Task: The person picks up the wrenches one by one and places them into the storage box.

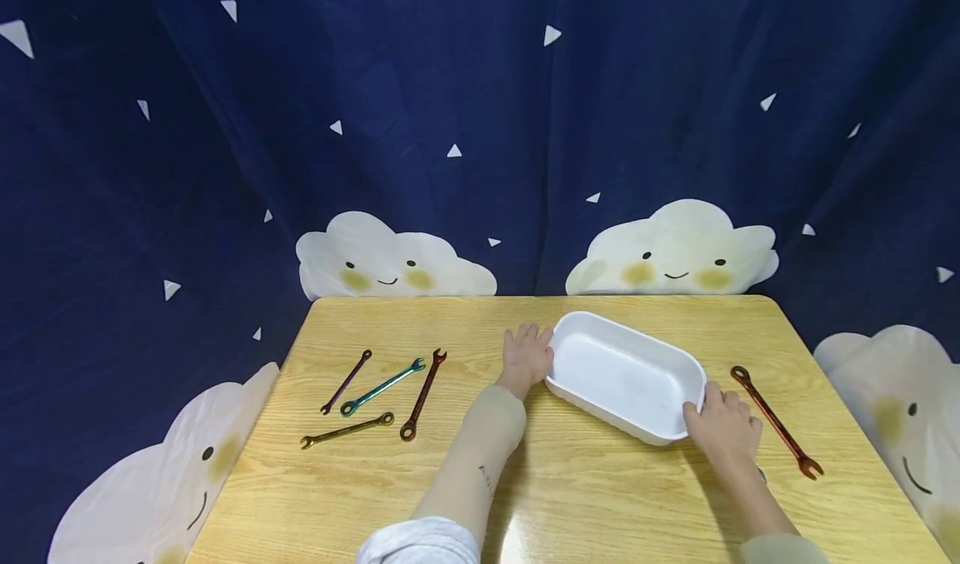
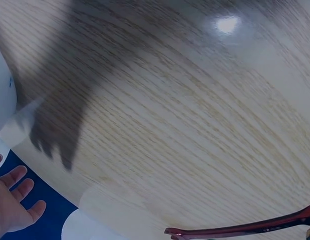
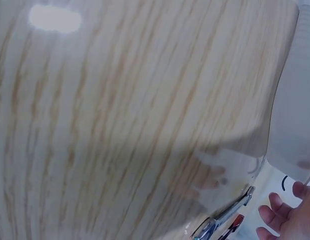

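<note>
A white rectangular plastic basin (image 1: 626, 372) sits slantwise between my two hands at the right of the wooden table. My left hand (image 1: 525, 356) is at its left end, fingers spread and fairly straight against the outer side. At the right end my right hand (image 1: 723, 426) holds the rim, thumb over the edge and the other fingers outside. In the left wrist view the left fingers (image 2: 23, 187) spread apart, with the basin (image 2: 2, 87) at the frame's edge. The right wrist view shows loosely bent right fingers (image 3: 277, 212) below the basin wall (image 3: 295, 105).
Left on the table (image 1: 570, 497) lie a purple wrench (image 1: 347, 381), a teal wrench (image 1: 384, 386), a gold wrench (image 1: 347, 431) and a dark red wrench (image 1: 424, 393). A red wrench (image 1: 776, 422) lies right of my right hand. A silvery wrench (image 3: 225, 217), mostly hidden in the head view, is near it.
</note>
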Demonstrator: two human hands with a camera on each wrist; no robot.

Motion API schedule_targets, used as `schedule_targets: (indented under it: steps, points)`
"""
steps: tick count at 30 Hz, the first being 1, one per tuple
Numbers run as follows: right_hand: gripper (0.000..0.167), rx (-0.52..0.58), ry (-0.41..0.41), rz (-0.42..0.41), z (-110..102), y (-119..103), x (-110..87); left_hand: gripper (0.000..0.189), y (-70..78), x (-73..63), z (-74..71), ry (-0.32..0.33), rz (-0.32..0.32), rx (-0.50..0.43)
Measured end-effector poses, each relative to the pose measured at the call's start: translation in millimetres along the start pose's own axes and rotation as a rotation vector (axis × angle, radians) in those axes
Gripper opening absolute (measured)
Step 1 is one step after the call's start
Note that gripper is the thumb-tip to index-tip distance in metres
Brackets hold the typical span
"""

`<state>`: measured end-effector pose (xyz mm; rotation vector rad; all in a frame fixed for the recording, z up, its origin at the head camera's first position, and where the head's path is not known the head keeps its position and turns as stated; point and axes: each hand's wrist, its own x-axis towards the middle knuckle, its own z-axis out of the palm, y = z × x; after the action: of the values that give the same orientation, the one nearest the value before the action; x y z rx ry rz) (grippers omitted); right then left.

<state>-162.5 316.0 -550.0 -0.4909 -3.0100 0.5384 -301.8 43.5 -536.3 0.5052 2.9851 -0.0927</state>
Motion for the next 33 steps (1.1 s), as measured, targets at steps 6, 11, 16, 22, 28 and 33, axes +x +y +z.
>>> schedule_targets:
  steps: [6,11,16,22,28,33]
  points:
    - [0.046,-0.015,0.014,-0.024,1,0,3.4,0.044,-1.4,-3.9,0.9,0.006,-0.008,-0.025]
    - [0.047,-0.017,0.011,-0.035,1,-1,4.3,0.044,-3.0,-7.5,2.0,0.025,-0.013,-0.038]
    - [0.046,-0.021,0.012,-0.055,0,-2,5.4,0.044,-4.1,-10.5,5.1,0.038,-0.025,-0.059]
    - [0.044,-0.026,0.005,-0.079,-1,-3,7.3,0.044,-4.5,-15.3,6.2,0.047,-0.038,-0.072]
    - [0.040,-0.032,0.003,-0.099,-1,-4,10.6,0.043,-5.1,-19.9,6.8,0.041,-0.059,-0.084]
    - [0.043,-0.041,-0.001,-0.112,0,-4,13.7,0.043,-6.5,-24.3,8.1,0.050,-0.072,-0.098]
